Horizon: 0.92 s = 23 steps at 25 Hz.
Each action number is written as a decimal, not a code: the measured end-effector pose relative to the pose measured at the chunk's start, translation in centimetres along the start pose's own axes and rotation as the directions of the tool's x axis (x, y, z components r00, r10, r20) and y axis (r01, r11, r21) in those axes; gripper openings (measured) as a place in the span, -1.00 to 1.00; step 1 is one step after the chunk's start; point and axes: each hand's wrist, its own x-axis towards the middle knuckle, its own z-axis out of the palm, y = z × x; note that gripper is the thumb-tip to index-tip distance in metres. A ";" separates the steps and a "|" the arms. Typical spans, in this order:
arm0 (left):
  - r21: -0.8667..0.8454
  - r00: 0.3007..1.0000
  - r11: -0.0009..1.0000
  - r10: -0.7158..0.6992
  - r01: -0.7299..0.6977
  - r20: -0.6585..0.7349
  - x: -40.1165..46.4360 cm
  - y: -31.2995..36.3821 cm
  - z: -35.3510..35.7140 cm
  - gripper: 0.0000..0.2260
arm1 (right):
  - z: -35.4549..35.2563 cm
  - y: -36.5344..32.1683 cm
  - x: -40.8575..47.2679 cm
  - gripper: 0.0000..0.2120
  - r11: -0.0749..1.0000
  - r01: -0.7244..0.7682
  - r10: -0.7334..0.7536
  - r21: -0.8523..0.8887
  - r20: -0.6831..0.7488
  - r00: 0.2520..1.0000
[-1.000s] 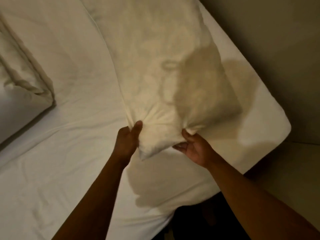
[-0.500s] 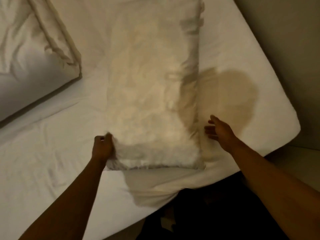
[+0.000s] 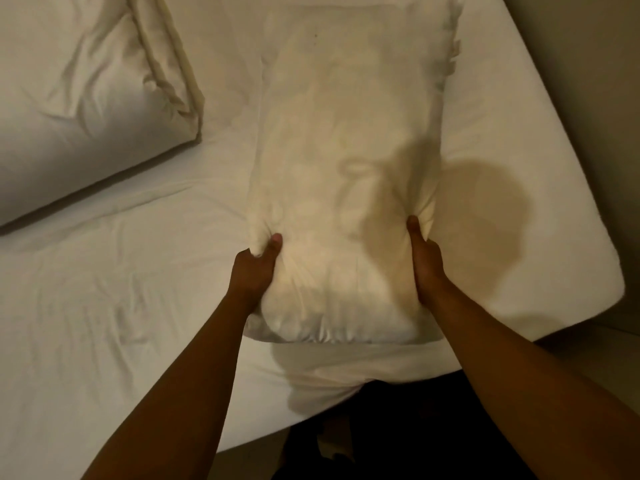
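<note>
A cream pillow (image 3: 349, 161) lies lengthwise on the bed, its near end toward me. My left hand (image 3: 254, 268) grips the pillow's near left side, thumb pressed into the fabric and a bunch of it between the fingers. My right hand (image 3: 424, 261) grips the near right side, thumb dug into the cloth. The fingers of both hands are hidden behind the pillow's sides.
The white fitted sheet (image 3: 114, 306) covers the mattress, whose corner (image 3: 609, 292) lies at the right. A second pillow (image 3: 79, 105) rests at the upper left. A wall (image 3: 588, 81) runs along the bed's right side. Dark floor shows below the bed edge.
The pillow was held up by its near end, then laid flat on the bed. My right hand let go and has come back to grip the right side; my left hand shifted its hold.
</note>
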 end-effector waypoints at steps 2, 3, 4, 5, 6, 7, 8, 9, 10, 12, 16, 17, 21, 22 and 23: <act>0.135 1.000 0.991 0.024 -0.025 0.008 -1.1 -0.9 -1.3 -0.38 | 0.5 2.4 -2.5 -0.52 0.997 -0.050 0.050 0.061 0.000 0.999; 0.219 1.000 0.975 0.029 -0.028 -0.001 -1.5 -1.6 -2.9 -0.36 | 1.1 4.3 -4.1 -0.46 0.990 -0.111 0.108 0.087 0.038 0.993; 0.317 0.999 0.948 0.043 -0.035 -0.017 -1.7 -2.4 -5.1 -0.37 | 2.1 6.8 -5.7 -0.40 0.973 -0.208 0.196 0.101 0.114 0.974; 0.431 0.997 0.901 0.069 -0.045 -0.040 -1.6 -3.3 -7.7 -0.39 | 3.2 9.4 -7.3 -0.38 0.945 -0.316 0.292 0.086 0.220 0.931; 0.558 0.993 0.829 0.097 -0.046 -0.062 -1.3 -4.2 -10.5 -0.42 | 4.5 12.0 -9.0 -0.43 0.910 -0.412 0.377 0.034 0.339 0.862; 0.685 0.987 0.728 0.128 -0.027 -0.098 -1.1 -5.3 -13.7 -0.46 | 5.9 14.4 -10.7 -0.53 0.882 -0.467 0.445 -0.065 0.444 0.778; 0.783 0.974 0.621 0.162 0.026 -0.160 -0.9 -6.6 -16.8 -0.53 | 7.2 16.8 -12.3 -0.62 0.863 -0.459 0.497 -0.211 0.522 0.693; 0.828 0.955 0.550 0.176 0.104 -0.237 -0.8 -8.1 -19.4 -0.59 | 8.3 18.5 -13.8 -0.67 0.841 -0.374 0.541 -0.392 0.575 0.614; 0.815 0.935 0.543 0.143 0.200 -0.325 -0.8 -9.9 -21.3 -0.59 | 9.3 19.6 -15.0 -0.72 0.794 -0.249 0.586 -0.554 0.588 0.558; 0.586 0.875 0.703 -0.109 0.403 -0.471 -1.5 -14.2 -22.5 -0.38 | 10.8 20.1 -15.2 -0.83 0.721 -0.061 0.563 -0.690 0.533 0.632; -0.149 0.798 0.817 -0.577 0.557 -0.175 -5.5 -22.1 -17.5 -0.01 | 11.0 15.2 -11.4 -0.92 0.678 0.072 0.381 -0.731 0.435 0.816; -0.335 0.794 0.756 -0.607 0.562 -0.035 -6.6 -23.3 -15.6 -0.01 | 10.4 13.6 -10.4 -0.88 0.684 0.064 0.342 -0.727 0.396 0.852; -0.659 0.824 0.597 -0.563 0.457 0.062 -8.0 -24.3 -11.6 -0.20 | 6.9 9.7 -7.6 -0.80 0.951 -0.192 0.236 -0.241 0.170 0.957; -0.675 0.837 0.606 -0.546 0.421 0.032 -7.8 -24.2 -11.6 -0.30 | 6.5 9.3 -7.1 -0.80 0.969 -0.247 0.247 -0.024 0.172 0.953; -0.699 0.852 0.609 -0.523 0.376 0.002 -7.5 -24.3 -12.0 -0.41 | 6.2 9.4 -6.5 -0.79 0.954 -0.279 0.255 0.108 0.191 0.948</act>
